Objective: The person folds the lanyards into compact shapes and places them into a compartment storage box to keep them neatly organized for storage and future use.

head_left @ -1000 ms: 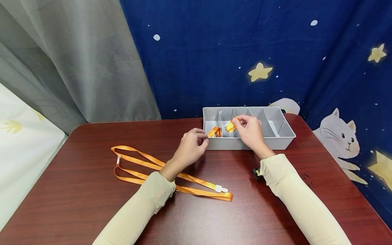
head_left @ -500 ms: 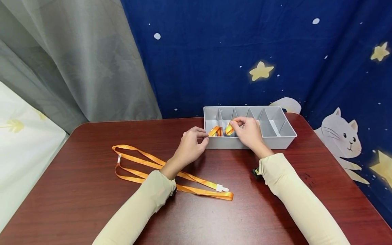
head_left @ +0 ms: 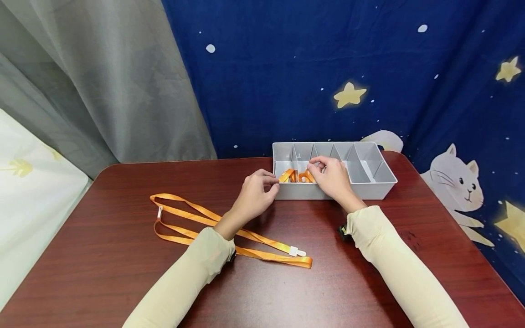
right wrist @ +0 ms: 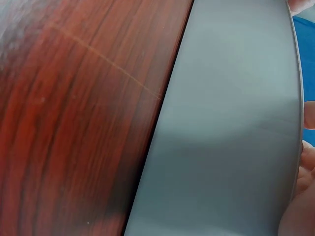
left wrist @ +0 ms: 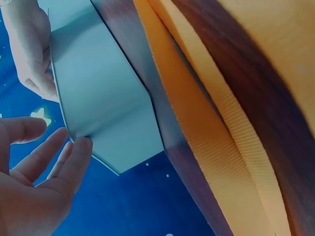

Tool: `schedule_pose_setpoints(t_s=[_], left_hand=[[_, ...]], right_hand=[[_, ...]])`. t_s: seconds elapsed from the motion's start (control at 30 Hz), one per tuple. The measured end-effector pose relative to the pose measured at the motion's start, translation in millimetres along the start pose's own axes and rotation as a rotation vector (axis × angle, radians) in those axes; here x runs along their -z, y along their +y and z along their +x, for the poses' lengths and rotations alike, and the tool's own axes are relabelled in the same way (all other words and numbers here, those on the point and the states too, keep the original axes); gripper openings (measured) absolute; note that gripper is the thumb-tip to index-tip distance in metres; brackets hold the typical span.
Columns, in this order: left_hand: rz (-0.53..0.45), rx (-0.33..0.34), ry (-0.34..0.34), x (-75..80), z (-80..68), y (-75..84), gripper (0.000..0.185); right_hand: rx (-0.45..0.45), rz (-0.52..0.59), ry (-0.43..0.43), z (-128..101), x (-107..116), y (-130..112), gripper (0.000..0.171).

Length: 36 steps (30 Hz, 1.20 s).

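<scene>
Head view: from my remote seat, I see my right hand [head_left: 333, 177] at the grey divided tray [head_left: 303, 192], thumb and forefinger a narrow gap apart over the second compartment from the left. A folded orange strap [head_left: 309, 176] lies in that compartment just below the fingertips; whether they touch it, I cannot tell. Left of those fingers, another orange bundle [head_left: 287, 175] sits in the leftmost compartment. My left hand [head_left: 255, 196] touches the tray's near left corner, fingers relaxed and parted. Nearer to me than these fingers, loose orange lanyards [head_left: 264, 256] with white clips stretch across the desk [head_left: 311, 294], passing beneath the left sleeve [head_left: 193, 278]. Beyond both hands' fingers hangs a blue star-print curtain [head_left: 266, 68].

Left wrist view: I see my left fingers spread, tips at the tray's rim, while the right hand's fingers dip behind the same rim farther along.

Right wrist view: the tray's outer wall hides most of my right fingers at the frame's edge; from this side, I cannot tell what lies between them.
</scene>
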<state>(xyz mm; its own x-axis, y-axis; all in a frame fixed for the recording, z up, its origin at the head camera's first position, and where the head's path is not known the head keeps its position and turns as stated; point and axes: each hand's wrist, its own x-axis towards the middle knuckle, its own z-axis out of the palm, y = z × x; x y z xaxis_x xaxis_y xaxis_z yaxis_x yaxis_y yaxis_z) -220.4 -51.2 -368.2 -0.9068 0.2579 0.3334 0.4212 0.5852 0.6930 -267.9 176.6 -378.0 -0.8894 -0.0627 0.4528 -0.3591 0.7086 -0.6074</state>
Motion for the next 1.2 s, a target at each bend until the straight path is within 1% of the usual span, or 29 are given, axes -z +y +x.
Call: schedule_pose_setpoints(t_s=[0.4, 0.6, 0.7, 0.8, 0.87, 1.03, 1.13, 1.2], left_hand=[[-0.023, -0.017, 0.000, 0.6, 1.4, -3.7, 0.017], [-0.030, -0.025, -0.036, 5.6, 1.4, -8.5, 0.017], [-0.055, -0.029, -0.065, 10.3, 1.8, -10.5, 0.017], [-0.081, -0.043, -0.093, 17.2, 2.6, -12.9, 0.019], [-0.078, -0.058, -0.105, 23.5, 2.6, -15.3, 0.021], [0.001, -0.099, -0.113, 45.6, 0.8, -27.9, 0.022], [0.036, -0.084, -0.118, 60.3, -2.3, -36.6, 0.022], [0.043, -0.069, -0.137, 68.4, -4.9, -41.2, 0.022]], right_hand=[[0.018, -0.002, -0.010, 1, 1, 1, 0.017], [0.013, 0.002, -0.001, -1, -1, 1, 0.018], [0.010, -0.001, 0.015, -4, -2, 2, 0.019], [0.010, 0.000, 0.058, -7, -3, 2, 0.018], [0.009, 0.001, 0.091, -9, -3, 1, 0.017], [0.019, 0.036, 0.144, -13, -4, -7, 0.016], [0.065, 0.078, 0.163, -14, -4, -17, 0.014], [0.104, 0.101, 0.167, -15, -4, -24, 0.013]])
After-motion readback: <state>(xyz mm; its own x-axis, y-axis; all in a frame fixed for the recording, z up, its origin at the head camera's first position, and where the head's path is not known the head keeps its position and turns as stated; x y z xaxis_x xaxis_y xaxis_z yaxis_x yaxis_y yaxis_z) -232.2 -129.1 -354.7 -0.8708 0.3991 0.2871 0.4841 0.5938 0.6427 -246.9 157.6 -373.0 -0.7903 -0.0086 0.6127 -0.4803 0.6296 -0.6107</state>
